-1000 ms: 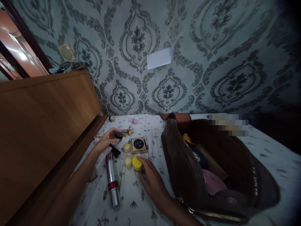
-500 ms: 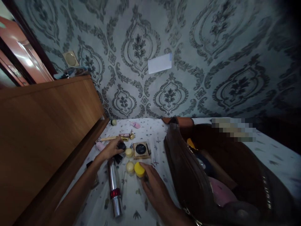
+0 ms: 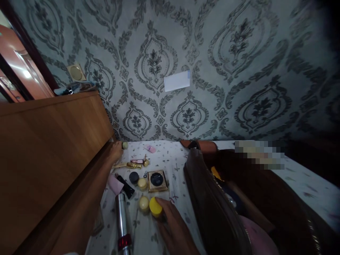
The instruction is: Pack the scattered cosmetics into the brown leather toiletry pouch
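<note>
My left hand (image 3: 116, 151) reaches far forward beside the wooden panel, its fingers bent against a small greenish jar (image 3: 124, 145); part of the grip is hidden. My right hand (image 3: 174, 223) has its fingers round a jar with a yellow lid (image 3: 156, 206), which rests on the patterned sheet. A cream-coloured jar (image 3: 144, 203) stands just left of it. Behind are another cream jar (image 3: 142, 183), a black-lidded jar (image 3: 134, 177) and a gold compact with a dark round centre (image 3: 157, 179). Between my forearms lies a silver cylinder with a red band (image 3: 122, 219).
A dark brown bag (image 3: 204, 198) gapes open at the right, with a pink item (image 3: 259, 235) inside. Gold tubes (image 3: 134, 165), a black tube (image 3: 127, 189) and a pink tube (image 3: 151, 148) lie on the sheet. A wooden panel (image 3: 58, 141) borders the left; patterned wall behind.
My left hand has left the black-lidded jar and moved forward to the small greenish jar near the wall. My right hand stays on the yellow-lidded jar. The view has shifted slightly.
</note>
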Action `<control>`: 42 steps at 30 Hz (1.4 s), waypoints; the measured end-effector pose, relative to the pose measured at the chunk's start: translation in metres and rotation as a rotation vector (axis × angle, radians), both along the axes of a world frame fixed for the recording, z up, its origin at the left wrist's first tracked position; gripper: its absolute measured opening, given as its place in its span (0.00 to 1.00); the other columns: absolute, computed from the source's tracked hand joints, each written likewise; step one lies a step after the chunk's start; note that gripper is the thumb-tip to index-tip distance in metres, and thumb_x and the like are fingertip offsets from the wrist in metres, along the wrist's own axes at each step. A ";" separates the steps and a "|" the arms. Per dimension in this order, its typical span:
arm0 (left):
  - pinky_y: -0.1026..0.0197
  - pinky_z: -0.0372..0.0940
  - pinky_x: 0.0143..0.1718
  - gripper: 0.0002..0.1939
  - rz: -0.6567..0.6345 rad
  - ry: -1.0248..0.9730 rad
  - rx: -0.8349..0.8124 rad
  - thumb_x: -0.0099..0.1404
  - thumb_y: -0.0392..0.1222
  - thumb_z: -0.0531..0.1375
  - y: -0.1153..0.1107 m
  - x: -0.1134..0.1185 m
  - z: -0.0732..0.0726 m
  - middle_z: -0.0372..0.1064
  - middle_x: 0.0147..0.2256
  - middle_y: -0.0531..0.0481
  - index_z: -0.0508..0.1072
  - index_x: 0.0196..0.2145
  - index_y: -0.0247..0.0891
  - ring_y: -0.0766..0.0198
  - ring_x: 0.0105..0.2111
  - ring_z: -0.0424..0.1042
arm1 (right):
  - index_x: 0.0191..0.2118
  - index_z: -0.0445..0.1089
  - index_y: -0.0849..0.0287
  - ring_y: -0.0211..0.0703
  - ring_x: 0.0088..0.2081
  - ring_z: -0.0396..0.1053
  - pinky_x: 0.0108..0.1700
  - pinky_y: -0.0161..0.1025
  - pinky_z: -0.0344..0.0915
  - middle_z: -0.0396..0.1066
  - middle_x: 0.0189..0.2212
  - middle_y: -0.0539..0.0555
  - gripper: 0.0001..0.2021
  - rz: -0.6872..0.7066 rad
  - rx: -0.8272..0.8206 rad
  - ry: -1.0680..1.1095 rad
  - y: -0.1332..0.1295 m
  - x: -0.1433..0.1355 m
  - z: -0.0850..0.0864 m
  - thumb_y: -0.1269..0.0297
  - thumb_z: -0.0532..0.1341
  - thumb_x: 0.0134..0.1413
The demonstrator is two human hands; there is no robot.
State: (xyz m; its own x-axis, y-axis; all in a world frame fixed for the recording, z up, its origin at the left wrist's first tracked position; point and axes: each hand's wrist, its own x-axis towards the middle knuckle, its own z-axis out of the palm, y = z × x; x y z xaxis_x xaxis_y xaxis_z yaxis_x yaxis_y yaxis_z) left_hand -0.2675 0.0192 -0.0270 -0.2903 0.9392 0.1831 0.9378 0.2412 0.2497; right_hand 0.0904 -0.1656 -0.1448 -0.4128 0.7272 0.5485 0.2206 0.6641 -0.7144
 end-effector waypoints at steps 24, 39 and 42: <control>0.46 0.70 0.48 0.19 -0.049 0.117 -0.055 0.69 0.46 0.60 0.043 -0.021 -0.028 0.68 0.52 0.43 0.69 0.54 0.36 0.55 0.48 0.72 | 0.65 0.58 0.56 0.49 0.61 0.64 0.63 0.48 0.62 0.66 0.59 0.60 0.37 0.008 -0.075 -0.038 0.000 0.000 0.002 0.83 0.51 0.46; 0.45 0.68 0.51 0.17 -0.442 -0.027 -0.155 0.68 0.46 0.61 0.045 0.016 -0.024 0.69 0.51 0.44 0.71 0.52 0.36 0.55 0.49 0.71 | 0.65 0.57 0.55 0.49 0.61 0.64 0.62 0.48 0.63 0.66 0.59 0.61 0.35 -0.002 -0.089 -0.032 -0.005 0.002 0.013 0.81 0.52 0.51; 0.45 0.68 0.51 0.18 -0.450 -0.052 -0.146 0.68 0.46 0.61 0.043 0.020 -0.024 0.69 0.52 0.43 0.70 0.53 0.36 0.54 0.49 0.71 | 0.66 0.57 0.53 0.47 0.61 0.64 0.62 0.46 0.63 0.66 0.59 0.60 0.33 0.004 -0.083 -0.023 -0.006 0.003 0.015 0.80 0.51 0.54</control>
